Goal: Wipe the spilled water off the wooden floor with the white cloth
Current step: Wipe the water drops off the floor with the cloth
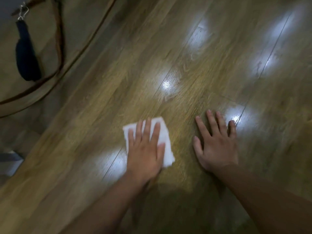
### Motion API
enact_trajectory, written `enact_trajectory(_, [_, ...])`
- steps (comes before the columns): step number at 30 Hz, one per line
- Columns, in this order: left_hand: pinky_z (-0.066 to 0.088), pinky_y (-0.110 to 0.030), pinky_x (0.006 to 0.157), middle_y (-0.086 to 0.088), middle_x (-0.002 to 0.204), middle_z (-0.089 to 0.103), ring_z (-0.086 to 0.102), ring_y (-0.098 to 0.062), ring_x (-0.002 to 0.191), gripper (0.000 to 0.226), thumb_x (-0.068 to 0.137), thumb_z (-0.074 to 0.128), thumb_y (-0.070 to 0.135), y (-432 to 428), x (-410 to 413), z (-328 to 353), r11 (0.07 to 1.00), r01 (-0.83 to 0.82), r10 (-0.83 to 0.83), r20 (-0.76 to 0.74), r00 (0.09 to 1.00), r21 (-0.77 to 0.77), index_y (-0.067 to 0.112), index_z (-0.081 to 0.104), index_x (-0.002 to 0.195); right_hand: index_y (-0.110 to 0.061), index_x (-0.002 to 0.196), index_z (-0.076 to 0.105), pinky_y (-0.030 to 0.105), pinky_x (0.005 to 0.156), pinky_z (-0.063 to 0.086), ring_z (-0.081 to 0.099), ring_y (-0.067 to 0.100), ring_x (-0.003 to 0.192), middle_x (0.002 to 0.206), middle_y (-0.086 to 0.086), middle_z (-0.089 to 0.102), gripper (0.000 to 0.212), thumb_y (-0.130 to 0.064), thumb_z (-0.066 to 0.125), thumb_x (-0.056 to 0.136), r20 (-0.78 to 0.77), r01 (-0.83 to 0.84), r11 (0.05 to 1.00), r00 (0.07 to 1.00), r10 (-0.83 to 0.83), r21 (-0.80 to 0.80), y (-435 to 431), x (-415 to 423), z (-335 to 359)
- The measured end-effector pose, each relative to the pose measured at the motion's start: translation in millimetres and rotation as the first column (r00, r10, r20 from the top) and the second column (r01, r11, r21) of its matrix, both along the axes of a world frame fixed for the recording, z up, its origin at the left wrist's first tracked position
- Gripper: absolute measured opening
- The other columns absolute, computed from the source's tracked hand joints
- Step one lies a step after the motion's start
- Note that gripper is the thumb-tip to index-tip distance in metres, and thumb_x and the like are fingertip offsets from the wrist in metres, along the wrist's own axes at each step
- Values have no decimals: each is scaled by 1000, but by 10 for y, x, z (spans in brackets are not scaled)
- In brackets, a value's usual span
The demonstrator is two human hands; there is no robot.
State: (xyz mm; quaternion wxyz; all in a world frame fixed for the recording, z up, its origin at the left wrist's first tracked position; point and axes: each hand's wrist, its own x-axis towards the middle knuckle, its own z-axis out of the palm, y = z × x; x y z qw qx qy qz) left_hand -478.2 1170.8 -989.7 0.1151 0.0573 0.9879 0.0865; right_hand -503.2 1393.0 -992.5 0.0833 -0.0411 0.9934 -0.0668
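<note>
Wooden floor (94, 119): glossy planks with several bright glare patches; cannot tell water from reflected light. Left hand (145, 149) lies flat on white cloth (167, 144), fingers straight and slightly spread, palm pressing down. Folded cloth shows beyond fingertips and on thumb side. This hand is blurred. Right hand (217, 146) is beside left, apart from cloth, palm flat on bare planks, 5 fingers spread. 1 glare patch (240, 115) just past right little finger. Brown cord (59, 39) and dark object (27, 53) lie well beyond left hand, outward.

Two are counted, the left grip (145, 149) and right grip (217, 149); one white cloth (168, 154) beneath the left; one wooden floor (135, 48).
</note>
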Motion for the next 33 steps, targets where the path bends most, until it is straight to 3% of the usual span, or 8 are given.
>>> enact_trajectory(4, [-5,-53,121,-6,167,-3,-8,-26,152,61,103,19,44,319,-1628,-55,1000,18,-18,-22,1000,-4,22,4,159,-30,152,28,60,117,11,14,28,150,162,6,21,65,-51,31,90,-12,10,1000,1000,-10,7,6,12,-10])
enact_trajectory(7, [-8,-53,120,-5,166,-8,-14,-25,151,61,104,16,44,519,-2064,-105,999,12,-11,33,999,-32,22,1,158,-31,152,27,60,117,10,12,27,150,162,5,19,65,-52,29,90,-4,20,1000,1000,-20,4,-1,1,-14])
enact_trajectory(12, [5,-53,121,-6,167,2,-4,-26,153,59,104,17,38,258,-737,-48,995,94,-92,-53,994,33,20,10,159,-30,151,29,60,117,10,12,27,150,162,5,20,64,-52,31,91,-2,23,999,1000,-23,-25,-1,19,15])
enact_trajectory(16, [9,-54,120,-6,166,4,0,-27,153,59,103,19,39,45,502,113,989,148,-150,84,985,25,22,12,159,-30,151,29,61,117,10,12,29,150,162,6,20,64,-52,32,92,10,13,1000,1000,-13,-14,-2,6,2])
enact_trajectory(21, [-3,-54,120,-4,167,-4,-6,-28,152,61,102,14,44,385,-1327,8,999,-42,42,22,999,-17,24,4,159,-31,152,29,59,118,7,11,28,150,162,6,20,64,-52,32,91,-6,10,1000,1000,-11,-29,20,-2,5])
enact_trajectory(25, [-10,-57,118,-2,164,-21,-20,-31,149,62,104,13,42,1000,-2664,43,992,-117,124,146,982,-55,22,-10,157,-32,151,32,59,118,10,14,27,150,161,5,24,63,-52,33,91,-31,25,999,999,-26,-42,6,6,-7])
enact_trajectory(30, [-2,-54,120,-3,167,-4,-9,-28,152,59,104,19,40,1122,-1827,-65,978,207,-205,-41,978,35,21,6,159,-30,146,41,59,117,13,20,28,149,159,5,28,62,-51,36,88,-31,23,999,999,-25,-45,2,1,-4])
enact_trajectory(33, [-2,-50,121,0,167,-2,-9,-23,152,61,101,16,43,507,-976,-41,983,166,-163,-44,986,77,25,9,159,-29,147,40,59,117,11,18,28,149,160,5,26,62,-52,35,89,-27,16,999,999,-18,-44,4,3,-7])
